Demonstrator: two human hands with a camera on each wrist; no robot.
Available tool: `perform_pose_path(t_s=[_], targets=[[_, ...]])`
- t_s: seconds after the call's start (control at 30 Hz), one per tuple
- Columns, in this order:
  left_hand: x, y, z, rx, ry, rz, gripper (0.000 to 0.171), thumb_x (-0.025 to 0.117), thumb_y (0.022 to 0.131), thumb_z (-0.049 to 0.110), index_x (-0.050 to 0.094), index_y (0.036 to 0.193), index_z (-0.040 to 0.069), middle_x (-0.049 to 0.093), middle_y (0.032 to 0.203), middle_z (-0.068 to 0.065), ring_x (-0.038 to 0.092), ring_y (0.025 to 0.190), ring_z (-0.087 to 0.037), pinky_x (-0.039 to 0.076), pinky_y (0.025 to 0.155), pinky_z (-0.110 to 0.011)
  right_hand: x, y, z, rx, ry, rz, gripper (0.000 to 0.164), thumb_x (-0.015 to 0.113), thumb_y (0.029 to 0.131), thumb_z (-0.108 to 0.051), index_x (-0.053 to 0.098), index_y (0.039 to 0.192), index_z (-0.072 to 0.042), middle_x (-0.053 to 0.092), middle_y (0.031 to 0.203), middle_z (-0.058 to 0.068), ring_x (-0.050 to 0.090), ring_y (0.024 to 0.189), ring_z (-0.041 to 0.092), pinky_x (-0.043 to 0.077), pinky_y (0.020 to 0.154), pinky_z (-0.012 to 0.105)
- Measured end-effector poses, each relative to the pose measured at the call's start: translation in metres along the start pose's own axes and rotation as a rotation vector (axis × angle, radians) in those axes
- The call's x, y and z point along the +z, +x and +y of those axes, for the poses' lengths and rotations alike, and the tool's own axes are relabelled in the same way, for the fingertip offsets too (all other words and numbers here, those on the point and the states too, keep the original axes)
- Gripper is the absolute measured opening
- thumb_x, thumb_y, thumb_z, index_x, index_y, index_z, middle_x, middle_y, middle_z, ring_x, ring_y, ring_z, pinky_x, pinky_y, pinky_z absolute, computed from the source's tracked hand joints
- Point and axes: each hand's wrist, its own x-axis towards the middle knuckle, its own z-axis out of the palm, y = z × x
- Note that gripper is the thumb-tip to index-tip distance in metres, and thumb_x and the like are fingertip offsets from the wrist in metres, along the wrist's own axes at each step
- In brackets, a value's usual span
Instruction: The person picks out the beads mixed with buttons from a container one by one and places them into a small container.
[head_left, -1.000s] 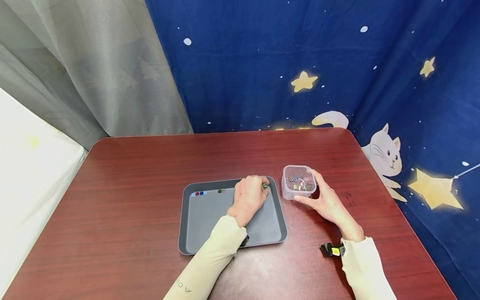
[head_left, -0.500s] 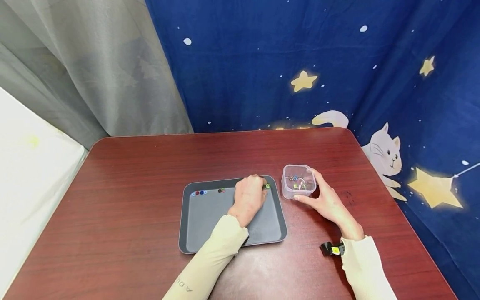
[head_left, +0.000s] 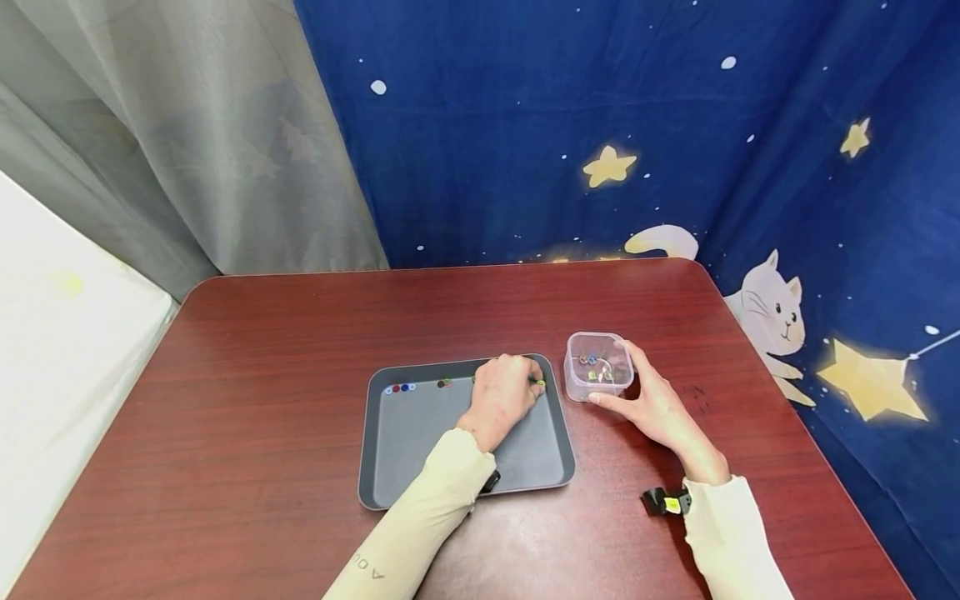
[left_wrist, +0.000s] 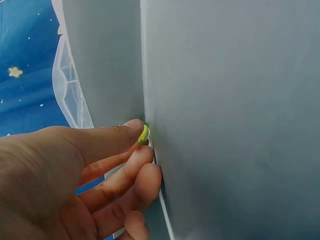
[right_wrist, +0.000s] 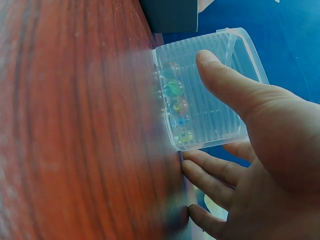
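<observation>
My left hand [head_left: 498,396] is over the far right part of a grey tray [head_left: 408,458]. Its thumb and fingertips pinch a small yellow-green marble [left_wrist: 143,134], right by the line where the tray's floor meets its wall in the left wrist view. On the table to the right of the tray stands a clear plastic box [right_wrist: 215,107]. My right hand [head_left: 660,408] holds it at the side, thumb on the near wall and fingers behind. Several glass marbles [right_wrist: 174,89] with coloured swirls lie at the bottom of the box.
Several blue, red and pale marbles [head_left: 401,388] form a row along the tray's far left edge. A dark and a red-green marble [head_left: 444,383] lie to their right. The reddish-brown table [head_left: 247,400] ends at a blue star-patterned curtain [head_left: 510,125].
The yellow-green marble has moved slightly right and nearer to me with my left fingertips. My right hand and the box have stayed in place.
</observation>
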Motion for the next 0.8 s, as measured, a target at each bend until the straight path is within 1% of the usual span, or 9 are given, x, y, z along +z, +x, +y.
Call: perform_pose_path(t_s=[0.13,0.27,0.47,0.63,0.8], targets=[[-0.0009,0.0004,0.0004,-0.007,-0.004,-0.010,0.006,0.087,0.083,0.027,0.083,0.088,0.028,0.080,0.083,0.007,0.077,0.077,-0.021,0.058,0.063,-0.038,0.0001,-0.0007,0.0004,-0.005,-0.004,0.007,0.099,0.085,0.086,-0.043,0.024,0.163,-0.024,0.054,0.147,0.018,0.054,0.131,0.040,0.041,0.112,0.066],[-0.0016,0.0009,0.0001,-0.026,-0.013,-0.007,0.006,0.086,0.084,0.026,0.083,0.089,0.028,0.080,0.082,0.007,0.076,0.075,-0.020,0.058,0.063,-0.037,0.0004,-0.0001,0.0004,-0.001,0.003,0.006,0.099,0.085,0.086,-0.043,0.024,0.163,-0.026,0.054,0.147,0.017,0.053,0.132,0.039,0.041,0.113,0.065],[-0.0017,0.0007,-0.0004,-0.050,-0.040,0.005,0.004,0.085,0.084,0.027,0.082,0.086,0.028,0.077,0.075,0.009,0.075,0.070,-0.019,0.057,0.060,-0.037,0.0019,-0.0001,0.0003,-0.004,0.008,0.003,0.100,0.085,0.086,-0.042,0.023,0.163,-0.025,0.053,0.148,0.017,0.053,0.132,0.039,0.041,0.113,0.066],[-0.0033,0.0013,-0.0004,-0.072,-0.074,0.007,0.003,0.084,0.085,0.029,0.082,0.085,0.028,0.072,0.067,0.013,0.070,0.065,-0.014,0.053,0.056,-0.032,0.0023,-0.0005,0.0006,-0.011,0.009,0.004,0.099,0.085,0.087,-0.041,0.023,0.163,-0.024,0.053,0.148,0.017,0.053,0.132,0.039,0.040,0.112,0.066],[-0.0063,0.0032,0.0017,-0.084,-0.104,0.026,0.004,0.083,0.087,0.029,0.080,0.085,0.030,0.072,0.071,0.015,0.068,0.066,-0.008,0.050,0.056,-0.027,0.0013,0.0001,0.0004,-0.012,0.003,0.010,0.099,0.085,0.086,-0.042,0.024,0.163,-0.025,0.053,0.148,0.017,0.053,0.132,0.039,0.041,0.112,0.066]])
